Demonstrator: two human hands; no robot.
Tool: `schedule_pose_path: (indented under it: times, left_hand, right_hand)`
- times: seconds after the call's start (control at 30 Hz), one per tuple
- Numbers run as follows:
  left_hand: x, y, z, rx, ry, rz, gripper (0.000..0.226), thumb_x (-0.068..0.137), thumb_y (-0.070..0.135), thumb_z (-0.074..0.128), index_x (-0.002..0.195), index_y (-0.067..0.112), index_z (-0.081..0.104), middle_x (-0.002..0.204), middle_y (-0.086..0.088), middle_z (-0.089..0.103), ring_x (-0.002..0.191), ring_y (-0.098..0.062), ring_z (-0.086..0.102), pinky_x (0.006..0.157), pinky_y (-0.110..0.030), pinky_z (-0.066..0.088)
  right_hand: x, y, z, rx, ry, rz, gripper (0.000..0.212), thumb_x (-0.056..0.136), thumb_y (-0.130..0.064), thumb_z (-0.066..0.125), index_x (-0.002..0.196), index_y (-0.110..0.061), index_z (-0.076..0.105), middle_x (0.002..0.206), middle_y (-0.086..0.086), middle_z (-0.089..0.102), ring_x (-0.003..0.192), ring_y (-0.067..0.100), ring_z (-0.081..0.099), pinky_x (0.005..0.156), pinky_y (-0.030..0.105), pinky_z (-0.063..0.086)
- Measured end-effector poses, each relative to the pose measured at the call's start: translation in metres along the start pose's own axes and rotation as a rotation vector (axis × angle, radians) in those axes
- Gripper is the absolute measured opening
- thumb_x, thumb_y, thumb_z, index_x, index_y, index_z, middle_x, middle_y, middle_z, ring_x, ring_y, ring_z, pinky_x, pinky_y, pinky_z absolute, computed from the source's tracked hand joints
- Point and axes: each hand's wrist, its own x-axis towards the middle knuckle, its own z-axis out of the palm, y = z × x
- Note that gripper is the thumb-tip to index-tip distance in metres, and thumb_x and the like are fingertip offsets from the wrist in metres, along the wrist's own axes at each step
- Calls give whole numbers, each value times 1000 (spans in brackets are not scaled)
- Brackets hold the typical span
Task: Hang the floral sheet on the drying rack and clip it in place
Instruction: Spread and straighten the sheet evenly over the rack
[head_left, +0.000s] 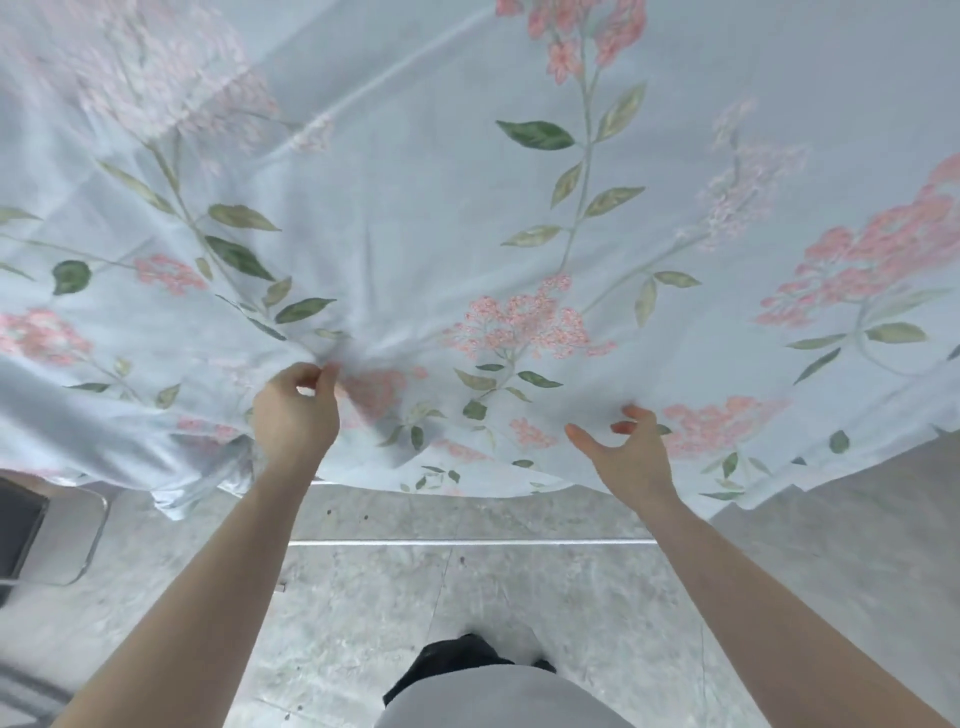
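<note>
The floral sheet (415, 218), pale blue with pink flower clusters and green leaves, spreads across the whole upper part of the view and drapes down toward me. Its lower hem hangs above the floor. My left hand (295, 410) pinches a fold of the sheet between thumb and fingers. My right hand (628, 452) hovers at the cloth near the hem, fingers spread and curled, holding nothing. The drying rack is hidden under the sheet; only a thin white bar (467, 542) shows below the hem. No clips are in view.
A grey marbled tile floor (519, 597) lies below. A metal-framed chair with a dark seat (47, 535) stands at the left edge. My grey top and dark shoes (467, 660) show at the bottom centre.
</note>
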Motion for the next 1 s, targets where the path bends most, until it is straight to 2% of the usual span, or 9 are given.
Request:
schedule_pose_path:
  times: [0.1,0.3,0.4,0.6,0.8,1.0]
  left_hand:
    - [-7,-10,-4,118,31,73,22,97,35,62,81,21,68,83,7,68,80,-22,59,69,-34,42]
    - [-15,-31,-14,237,27,128,24,90,33,61,70,21,60,78,6,66,70,-27,59,63,-39,51]
    - [-15,-33,-17,267,-4,108,23,91,27,62,70,17,60,78,4,63,68,-26,50,60,-36,47]
    - [-12,-43,-14,313,-71,169,26,88,23,65,65,18,54,73,4,59,64,-28,53,53,-30,33]
    - [-9,-53,-8,362,-115,166,27,90,23,63,65,15,56,73,3,58,63,-28,53,50,-29,29]
    - [-5,-60,-10,401,-141,134,28,91,24,62,66,13,56,73,2,58,63,-29,52,52,-30,30]
  right_hand:
    - [-2,-15,6,56,169,-93,85,75,-45,89,136,-15,39,127,-1,49,107,14,54,87,31,42]
    - [5,-40,12,-23,221,-199,76,75,-48,88,129,-18,43,122,-4,49,97,12,53,78,32,39]
    - [10,-42,19,-105,243,-216,69,78,-54,83,127,-22,48,116,-6,53,94,14,55,76,34,40]
    - [23,-42,27,-131,264,-263,25,91,-48,72,103,-29,60,94,-7,64,89,21,63,71,32,40]
    - [19,-41,39,-107,250,-234,37,90,-52,72,113,-26,60,102,-8,67,93,14,61,75,33,42]
    - [20,-32,38,-112,244,-222,39,90,-52,73,114,-24,59,104,-6,68,97,19,64,81,39,50]
